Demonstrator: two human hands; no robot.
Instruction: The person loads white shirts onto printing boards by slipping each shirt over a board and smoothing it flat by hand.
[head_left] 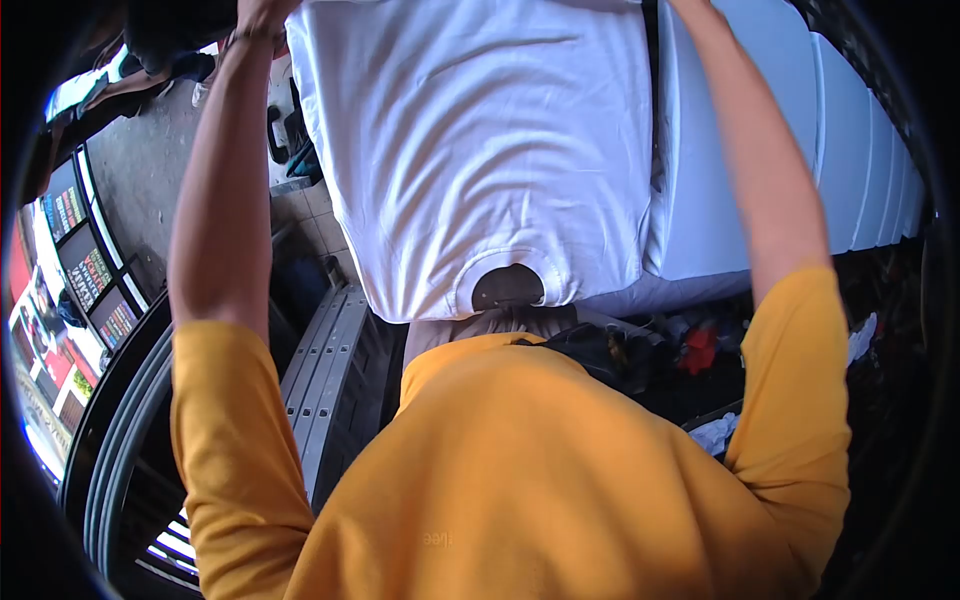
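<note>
A white T-shirt (490,150) lies spread out in front of me, its round neckline facing my body and soft creases running across it. Both my arms reach forward along its two sides. My left hand (266,10) is cut off by the top edge of the picture, beside the shirt's far left corner. Its fingers are out of sight, so I cannot see whether it grips the cloth. On the right only my forearm (755,150) shows, with the hand beyond the top edge. A dark surface (508,287) shows through the neck opening.
Right of the shirt lies a stack of folded pale cloth (740,200). A metal step or ladder (325,355) stands at my left, near dark curved tubes (130,420). Below the table edge are dark items and a red piece (698,350). Another person's arm (130,90) is at far upper left.
</note>
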